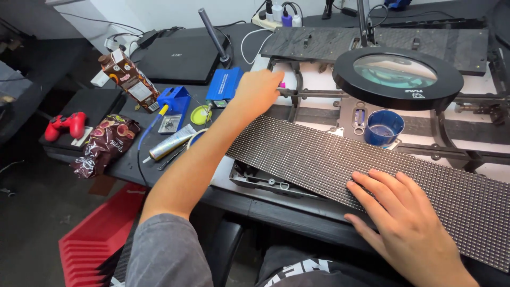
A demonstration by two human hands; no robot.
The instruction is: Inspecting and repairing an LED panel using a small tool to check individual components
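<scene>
An electronics repair workshop. A dark bench holds a magnifier lamp, a soldering station, cables and a closed laptop.

The LED panel under the right hand looks matt and finely studded, a rough grid of dots. The magnifier lamp has a smooth black plastic rim around glossy glass, and the blue cup is shiny plastic. The snack bag is crinkled glossy foil.

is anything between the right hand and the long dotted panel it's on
Nothing visible: the right hand lies flat, palm down, directly on the dotted panel. The left hand is at the panel's far end, holding something small and pink.
</scene>
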